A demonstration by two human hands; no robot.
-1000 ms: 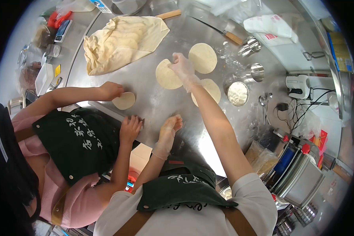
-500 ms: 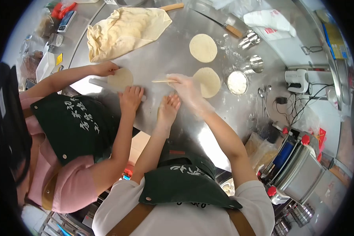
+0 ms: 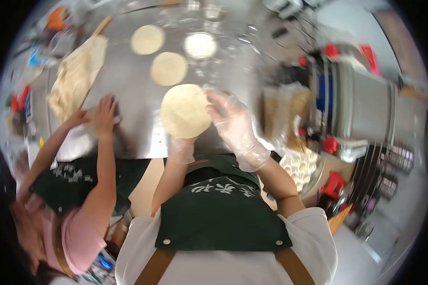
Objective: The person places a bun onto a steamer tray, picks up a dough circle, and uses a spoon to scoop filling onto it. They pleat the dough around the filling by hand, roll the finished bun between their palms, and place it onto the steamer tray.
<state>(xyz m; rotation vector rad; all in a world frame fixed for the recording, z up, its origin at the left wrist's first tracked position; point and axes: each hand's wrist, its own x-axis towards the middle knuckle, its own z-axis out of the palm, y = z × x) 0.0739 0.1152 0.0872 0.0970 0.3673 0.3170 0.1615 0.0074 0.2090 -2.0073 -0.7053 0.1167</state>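
Note:
A round flat piece of dough (image 3: pixel 185 111) is held up in front of my apron. My right hand (image 3: pixel 230 121), in a clear plastic glove, pinches its right edge. Under the dough is my left hand (image 3: pixel 181 148), also gloved; its fingers are mostly hidden by the dough. Two more dough rounds lie on the steel table beyond, one nearer (image 3: pixel 169 69) and one farther (image 3: pixel 148 40). To their right stands a round container of white flour or powder (image 3: pixel 200 45).
At the left, a co-worker's hands (image 3: pixel 100 114) press on the table. A folded dough sheet (image 3: pixel 78 73) lies behind them. On my right are a plastic bag (image 3: pixel 285 111), a metal machine with red knobs (image 3: pixel 368 104) and a tray of small dough pieces (image 3: pixel 302 168).
The view has swung to the right. My hands have come together with a dough round now raised between them, and the thin stick seen earlier in my right hand no longer shows.

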